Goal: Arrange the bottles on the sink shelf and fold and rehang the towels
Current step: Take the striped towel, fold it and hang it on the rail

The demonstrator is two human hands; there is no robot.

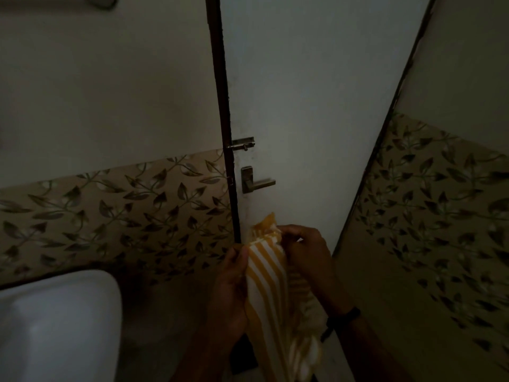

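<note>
Towel (271,288): yellow and white stripes, bunched lengthwise, hanging in front of the door (316,106), below the handle (257,182)
Left hand (230,288): closed on the towel's left edge near the top
Right hand (305,252): fingers pinching the top right corner
Fold: judged only begun, cloth gathered, not flat or squared
Rehang: not yet done, no rail or hook in view
Bottles: none visible, shelf out of frame, state unknown
Sink (55,326): white rim at lower left, well apart from the towel

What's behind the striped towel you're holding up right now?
Behind the striped towel stands the white door, with its lever handle and bolt above. The door's lower part and the floor there are covered.
</note>
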